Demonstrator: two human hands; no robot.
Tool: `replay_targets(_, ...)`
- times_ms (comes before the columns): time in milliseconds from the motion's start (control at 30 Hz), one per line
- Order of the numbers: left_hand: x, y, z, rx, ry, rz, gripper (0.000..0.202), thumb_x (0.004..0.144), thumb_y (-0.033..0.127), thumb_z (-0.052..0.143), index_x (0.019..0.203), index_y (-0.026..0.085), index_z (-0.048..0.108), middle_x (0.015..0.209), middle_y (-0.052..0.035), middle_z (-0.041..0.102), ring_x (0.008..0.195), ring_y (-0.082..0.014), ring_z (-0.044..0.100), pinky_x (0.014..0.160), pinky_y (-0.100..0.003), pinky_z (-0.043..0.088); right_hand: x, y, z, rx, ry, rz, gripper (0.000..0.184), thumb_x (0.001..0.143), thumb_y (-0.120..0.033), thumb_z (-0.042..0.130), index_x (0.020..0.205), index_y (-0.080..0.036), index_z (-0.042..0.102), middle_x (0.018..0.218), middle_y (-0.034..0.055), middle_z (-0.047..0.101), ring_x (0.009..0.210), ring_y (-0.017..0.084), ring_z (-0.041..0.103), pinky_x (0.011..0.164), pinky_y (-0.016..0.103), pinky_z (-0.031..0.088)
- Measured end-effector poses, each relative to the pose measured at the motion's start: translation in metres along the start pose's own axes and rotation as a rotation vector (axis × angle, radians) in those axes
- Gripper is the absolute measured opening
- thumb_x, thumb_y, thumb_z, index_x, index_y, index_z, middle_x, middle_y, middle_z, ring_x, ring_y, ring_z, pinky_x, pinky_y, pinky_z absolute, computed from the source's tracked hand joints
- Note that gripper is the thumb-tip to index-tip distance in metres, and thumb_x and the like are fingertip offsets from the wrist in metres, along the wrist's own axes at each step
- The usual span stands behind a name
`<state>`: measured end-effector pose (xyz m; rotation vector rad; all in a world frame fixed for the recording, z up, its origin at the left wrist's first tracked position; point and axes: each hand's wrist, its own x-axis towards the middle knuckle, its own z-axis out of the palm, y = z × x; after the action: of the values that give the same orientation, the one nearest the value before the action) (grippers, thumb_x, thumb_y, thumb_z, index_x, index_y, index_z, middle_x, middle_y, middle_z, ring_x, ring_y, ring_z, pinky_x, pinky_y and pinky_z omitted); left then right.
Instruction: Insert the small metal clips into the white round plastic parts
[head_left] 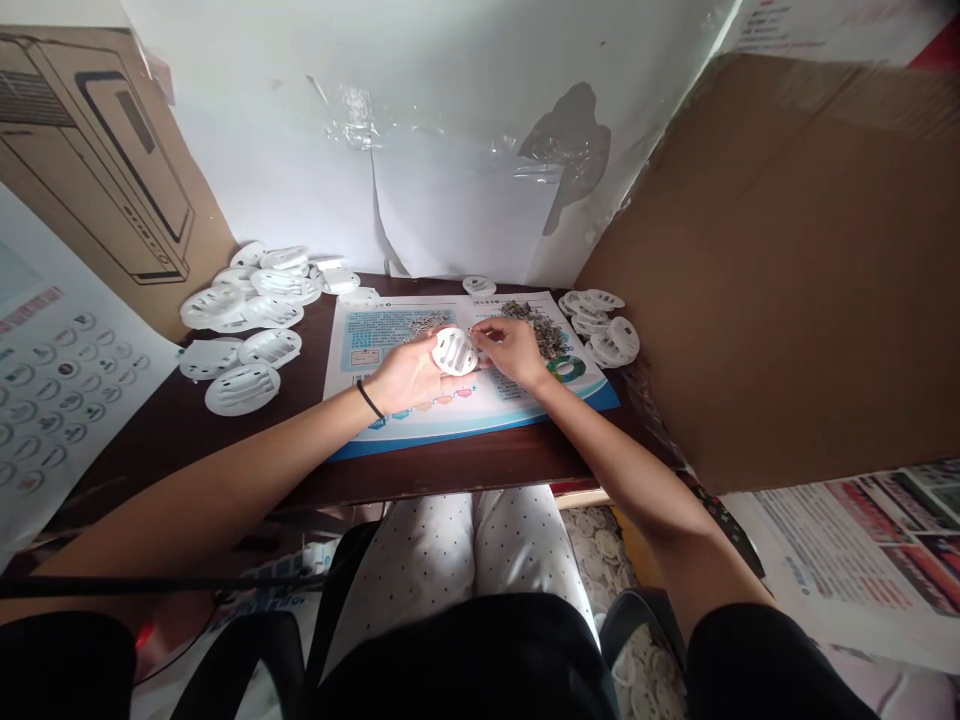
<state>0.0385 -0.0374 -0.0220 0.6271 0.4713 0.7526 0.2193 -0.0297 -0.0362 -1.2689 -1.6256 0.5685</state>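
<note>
My left hand (409, 376) holds a round white plastic piece (455, 352) with slots in its face, tilted toward me above a printed sheet. At the right rim of that piece, my right hand (510, 347) has its thumb and fingertips pinched together. Whatever sits in that pinch is too small to name. Just behind the right hand lies a heap of small metal-looking parts (541, 328) on the sheet. A smaller scatter of similar parts (433, 324) shows behind the left hand.
Many round white pieces (259, 290) are piled at the table's left. Another stack (606, 325) stands at the right, and a single piece (478, 286) lies at the back. The printed sheet (352, 428) covers the dark table's middle. Cardboard panels (810, 270) and a white wall enclose the table.
</note>
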Motion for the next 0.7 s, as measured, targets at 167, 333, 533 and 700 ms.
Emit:
replay_targets(167,0.0,-0.001,0.001,0.014,-0.023,-0.002,0.019,0.092,0.025,0.045,0.105,0.016,0.057,0.107,-0.012,0.064,0.108,-0.0274,0.063,0.107,-0.053,0.037,-0.001,-0.008,-0.004,-0.111,0.005,-0.039,0.011,0.076,-0.023,0.061,0.073,-0.016,0.069,0.073,0.0027,0.071,0.063,0.013,0.061,0.063,0.025,0.047)
replay_targets(333,-0.003,0.0,0.005,0.019,0.02,0.01,0.02,0.094,0.025,0.042,0.106,0.016,0.055,0.102,-0.0124,0.064,0.104,-0.0272,0.064,0.103,-0.054,0.04,-0.003,-0.014,-0.006,-0.189,-0.03,-0.061,0.011,0.077,-0.023,0.062,0.071,-0.017,0.068,0.073,0.002,0.071,0.064,0.014,0.062,0.066,0.025,0.047)
replay_targets(533,-0.001,-0.003,-0.001,0.066,0.027,0.032,0.021,0.092,0.023,0.045,0.111,0.019,0.054,0.105,-0.0112,0.064,0.101,-0.0264,0.065,0.098,-0.056,0.043,-0.004,-0.013,-0.006,-0.281,-0.043,-0.109,0.011,0.079,-0.021,0.061,0.07,-0.017,0.066,0.073,0.0021,0.07,0.066,0.014,0.062,0.067,0.026,0.046)
replay_targets(700,0.0,-0.005,-0.006,0.116,0.024,0.032,0.027,0.088,0.024,0.053,0.115,0.023,0.053,0.106,-0.0095,0.064,0.1,-0.0268,0.065,0.093,-0.054,0.047,-0.005,-0.012,-0.005,-0.387,-0.049,-0.218,0.01,0.078,-0.013,0.06,0.069,-0.016,0.065,0.073,0.0026,0.067,0.068,0.014,0.059,0.069,0.025,0.043)
